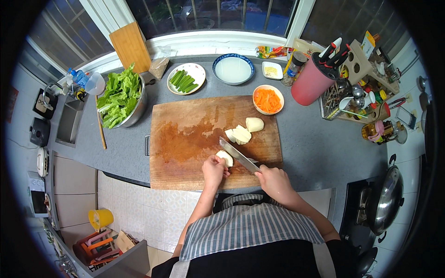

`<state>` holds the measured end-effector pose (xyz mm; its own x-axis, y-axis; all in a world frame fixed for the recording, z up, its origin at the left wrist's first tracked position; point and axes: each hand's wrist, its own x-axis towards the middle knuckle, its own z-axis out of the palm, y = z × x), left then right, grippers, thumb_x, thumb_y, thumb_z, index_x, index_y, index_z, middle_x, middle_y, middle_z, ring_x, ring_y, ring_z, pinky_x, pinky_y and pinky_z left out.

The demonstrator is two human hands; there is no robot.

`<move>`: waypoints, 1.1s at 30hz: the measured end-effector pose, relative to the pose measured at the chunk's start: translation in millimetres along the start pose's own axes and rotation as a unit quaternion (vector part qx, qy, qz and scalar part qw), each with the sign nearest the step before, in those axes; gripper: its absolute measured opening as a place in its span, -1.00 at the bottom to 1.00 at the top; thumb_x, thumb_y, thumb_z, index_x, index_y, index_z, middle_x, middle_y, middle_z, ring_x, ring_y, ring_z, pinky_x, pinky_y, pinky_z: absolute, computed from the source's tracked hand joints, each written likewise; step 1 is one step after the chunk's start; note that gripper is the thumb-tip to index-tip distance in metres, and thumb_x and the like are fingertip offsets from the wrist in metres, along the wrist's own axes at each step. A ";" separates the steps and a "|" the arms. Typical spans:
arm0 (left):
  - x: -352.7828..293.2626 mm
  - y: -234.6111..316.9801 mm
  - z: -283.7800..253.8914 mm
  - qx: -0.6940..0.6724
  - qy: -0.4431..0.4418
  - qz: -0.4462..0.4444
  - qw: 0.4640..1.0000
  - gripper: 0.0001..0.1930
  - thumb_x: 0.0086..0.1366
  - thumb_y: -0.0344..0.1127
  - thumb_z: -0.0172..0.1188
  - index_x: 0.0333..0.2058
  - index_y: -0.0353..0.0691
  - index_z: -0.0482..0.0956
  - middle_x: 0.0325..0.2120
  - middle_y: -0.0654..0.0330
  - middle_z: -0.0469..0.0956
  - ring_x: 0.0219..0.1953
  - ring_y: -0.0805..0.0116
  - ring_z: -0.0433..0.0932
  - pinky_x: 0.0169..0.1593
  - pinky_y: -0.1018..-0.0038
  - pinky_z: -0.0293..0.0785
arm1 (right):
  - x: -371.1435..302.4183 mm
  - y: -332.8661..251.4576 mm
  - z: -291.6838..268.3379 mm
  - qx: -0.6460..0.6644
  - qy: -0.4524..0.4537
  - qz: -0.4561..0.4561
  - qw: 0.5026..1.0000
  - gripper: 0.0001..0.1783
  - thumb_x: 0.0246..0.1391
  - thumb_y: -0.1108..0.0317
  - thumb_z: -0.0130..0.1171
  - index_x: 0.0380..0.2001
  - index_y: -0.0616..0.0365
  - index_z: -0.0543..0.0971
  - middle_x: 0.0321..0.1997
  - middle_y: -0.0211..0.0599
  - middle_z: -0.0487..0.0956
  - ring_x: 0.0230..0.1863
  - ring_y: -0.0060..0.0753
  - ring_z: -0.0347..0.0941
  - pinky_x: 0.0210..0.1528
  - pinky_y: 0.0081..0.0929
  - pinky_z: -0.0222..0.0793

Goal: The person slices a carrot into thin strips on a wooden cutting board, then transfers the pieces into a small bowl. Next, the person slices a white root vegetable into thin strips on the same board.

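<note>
With our left hand (215, 170), we are pinching a pale vegetable piece (225, 158) against the cutting board (174, 172) — seemingly to steady it — while our right hand (274, 182) is gripping the knife (237, 155), blade slanting alongside. Beyond, slices (240, 135) are lying apart, presumably for room.

Red knife block (311, 83) on grey counter (306, 143); steel sink (69, 123); yellow bucket (96, 222).

The vegetable piece (225, 158) is white — the apron (245, 227) striped
</note>
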<state>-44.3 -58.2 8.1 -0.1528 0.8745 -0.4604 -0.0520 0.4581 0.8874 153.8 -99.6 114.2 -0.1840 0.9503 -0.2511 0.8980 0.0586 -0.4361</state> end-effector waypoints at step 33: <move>0.1 2.4 0.1 -0.016 0.014 -0.016 1.000 -0.82 0.21 -0.48 0.10 -0.58 -0.30 0.39 -0.73 0.15 0.53 -0.67 0.42 0.58 -0.66 0.55 0.47 | 24.6 -27.4 9.0 -0.040 -0.049 0.010 0.998 -0.70 0.18 0.19 0.02 -0.41 0.25 0.51 -0.54 0.05 0.57 -0.45 0.08 0.56 -0.38 -0.07 0.47</move>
<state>-44.3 -57.0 10.1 -0.1776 0.8549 -0.4875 -0.0881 0.4796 0.8731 121.1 -80.6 112.2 -0.1998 0.9170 -0.3453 0.9302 0.0669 -0.3608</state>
